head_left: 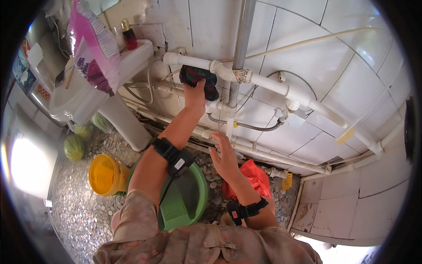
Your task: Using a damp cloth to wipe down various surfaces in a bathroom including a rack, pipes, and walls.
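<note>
Cloth point(211, 81): dark with reddish patches, bunched up just below the upper pipe point(193, 60), in front of the tiled wall point(220, 27); from where I stand I can't tell whether it touches the pipe

Left hand point(194, 93): reaching up with the cloth in its grasp, thumb over the near side; the other fingers are mostly hidden, so how tightly they close I can't tell

Right hand point(225, 159): lower down, empty, fingers loosely spread, the red bag point(254, 176) showing past its wrist

Work at the pipe: one-handed, I'd judge, the left hand managing the cloth while the right hangs free

Next move with the cloth: seems to call for a sure hold and care around the white joint point(217, 67) and the upright pipe point(243, 37) close by; the right hand is free to help

Basin point(203, 189): green, on the pebbled floor point(83, 193), well apart from the cloth, yellow bucket point(118, 179) just to its left
</note>
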`<state>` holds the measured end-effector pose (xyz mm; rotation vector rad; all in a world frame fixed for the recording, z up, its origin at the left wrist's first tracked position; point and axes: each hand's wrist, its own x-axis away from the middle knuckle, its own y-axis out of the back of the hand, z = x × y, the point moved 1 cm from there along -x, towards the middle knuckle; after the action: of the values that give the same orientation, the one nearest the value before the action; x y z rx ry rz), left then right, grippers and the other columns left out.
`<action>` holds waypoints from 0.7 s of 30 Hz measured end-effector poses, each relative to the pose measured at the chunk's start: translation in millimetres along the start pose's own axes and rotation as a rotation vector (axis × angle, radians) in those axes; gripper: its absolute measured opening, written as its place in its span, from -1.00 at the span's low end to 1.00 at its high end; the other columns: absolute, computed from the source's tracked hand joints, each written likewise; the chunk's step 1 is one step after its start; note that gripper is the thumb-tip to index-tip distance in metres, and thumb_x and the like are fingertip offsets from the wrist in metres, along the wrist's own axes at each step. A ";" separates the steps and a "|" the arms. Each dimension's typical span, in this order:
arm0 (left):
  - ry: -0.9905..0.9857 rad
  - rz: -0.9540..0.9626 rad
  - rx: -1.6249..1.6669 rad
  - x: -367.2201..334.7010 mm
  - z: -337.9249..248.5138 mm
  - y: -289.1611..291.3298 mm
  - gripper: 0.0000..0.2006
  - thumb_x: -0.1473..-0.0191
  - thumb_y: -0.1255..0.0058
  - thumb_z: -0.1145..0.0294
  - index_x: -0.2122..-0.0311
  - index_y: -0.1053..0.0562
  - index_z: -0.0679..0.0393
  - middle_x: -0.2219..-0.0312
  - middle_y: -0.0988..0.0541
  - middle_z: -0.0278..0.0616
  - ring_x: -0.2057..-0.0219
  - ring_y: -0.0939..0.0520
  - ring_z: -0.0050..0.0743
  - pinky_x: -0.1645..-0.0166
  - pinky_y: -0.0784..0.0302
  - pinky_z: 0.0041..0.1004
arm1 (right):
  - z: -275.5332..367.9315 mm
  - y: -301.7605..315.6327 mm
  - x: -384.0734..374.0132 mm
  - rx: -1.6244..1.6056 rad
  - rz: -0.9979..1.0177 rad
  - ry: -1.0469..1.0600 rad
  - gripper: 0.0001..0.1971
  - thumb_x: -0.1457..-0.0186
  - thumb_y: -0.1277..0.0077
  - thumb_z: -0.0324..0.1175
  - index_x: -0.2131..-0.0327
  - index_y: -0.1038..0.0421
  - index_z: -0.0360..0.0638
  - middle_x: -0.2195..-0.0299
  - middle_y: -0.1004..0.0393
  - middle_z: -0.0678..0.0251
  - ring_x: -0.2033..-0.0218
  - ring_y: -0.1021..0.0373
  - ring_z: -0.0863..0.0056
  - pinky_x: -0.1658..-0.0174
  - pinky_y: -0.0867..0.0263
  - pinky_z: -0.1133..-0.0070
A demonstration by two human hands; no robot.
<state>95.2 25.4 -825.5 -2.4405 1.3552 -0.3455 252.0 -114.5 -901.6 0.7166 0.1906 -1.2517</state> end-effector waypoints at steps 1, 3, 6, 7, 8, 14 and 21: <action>-0.041 -0.074 -0.036 7.6 4.4 -16.9 -0.50 -0.09 -0.06 0.38 -0.10 -0.16 0.11 0.14 -0.42 -0.19 0.26 -0.49 -0.43 0.42 -0.42 -0.39 | -4.6 6.6 3.2 0.010 0.010 -0.026 -0.56 -0.05 0.01 -0.54 -0.05 -0.24 -0.16 -0.07 -0.26 0.06 -0.01 -0.31 0.03 0.01 -0.32 0.31; 0.071 -0.098 -0.079 9.9 8.8 -33.3 -0.56 -0.12 -0.01 0.44 -0.09 -0.18 0.12 0.11 -0.42 -0.17 0.17 -0.47 -0.40 0.21 -0.46 -0.42 | 1.6 23.3 0.2 -0.020 0.031 -0.058 -0.57 -0.05 0.02 -0.54 -0.04 -0.25 -0.14 -0.06 -0.28 0.08 0.05 -0.35 0.04 0.08 -0.35 0.31; -0.267 -0.068 0.011 3.0 16.2 -45.2 -0.62 -0.16 0.05 0.51 -0.07 -0.20 0.17 0.10 -0.41 -0.17 0.12 -0.46 -0.39 0.02 -0.38 -0.47 | 0.2 36.4 -6.4 -0.019 0.020 -0.019 -0.59 -0.05 0.03 -0.56 -0.01 -0.28 -0.12 -0.03 -0.31 0.12 0.15 -0.40 0.05 0.18 -0.38 0.31; -0.372 0.005 0.023 7.0 11.7 -51.5 -0.62 -0.16 0.06 0.53 -0.08 -0.20 0.20 0.10 -0.42 -0.17 0.13 -0.45 -0.41 -0.01 -0.36 -0.48 | -4.6 39.7 -8.0 0.015 0.000 0.052 -0.60 -0.05 0.04 -0.57 0.00 -0.29 -0.12 -0.02 -0.33 0.13 0.18 -0.41 0.06 0.20 -0.39 0.31; -0.477 0.079 0.038 10.7 8.1 -57.8 -0.63 -0.17 0.07 0.55 -0.08 -0.20 0.23 0.11 -0.42 -0.17 0.13 -0.45 -0.42 -0.03 -0.34 -0.49 | -9.6 41.0 -8.2 0.018 -0.005 0.043 -0.60 -0.05 0.04 -0.57 0.00 -0.29 -0.12 -0.02 -0.33 0.13 0.18 -0.41 0.06 0.20 -0.39 0.31; -0.617 0.221 0.009 6.7 26.9 -58.0 -0.64 -0.12 -0.05 0.51 -0.01 -0.27 0.24 0.11 -0.43 -0.25 0.08 -0.42 -0.57 -0.01 -0.34 -0.50 | -7.7 34.2 -13.1 -0.004 0.029 0.025 -0.66 -0.06 0.07 -0.64 0.06 -0.35 -0.18 0.03 -0.39 0.13 0.10 -0.42 0.15 0.16 -0.40 0.45; -0.867 0.315 -1.297 38.2 6.4 -39.4 -0.56 0.20 -0.19 0.52 0.13 -0.34 0.14 0.29 -0.40 0.05 0.30 -0.57 0.12 0.26 -0.55 -0.19 | -10.8 24.6 -21.9 -0.079 -0.159 0.009 -0.72 -0.07 0.09 -0.63 0.12 -0.39 -0.17 0.16 -0.46 0.15 0.25 -0.46 0.21 0.23 -0.38 0.47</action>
<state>147.9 13.3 -813.8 -2.4045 1.6418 1.9549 269.8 -87.4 -889.2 0.6484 0.3082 -1.3843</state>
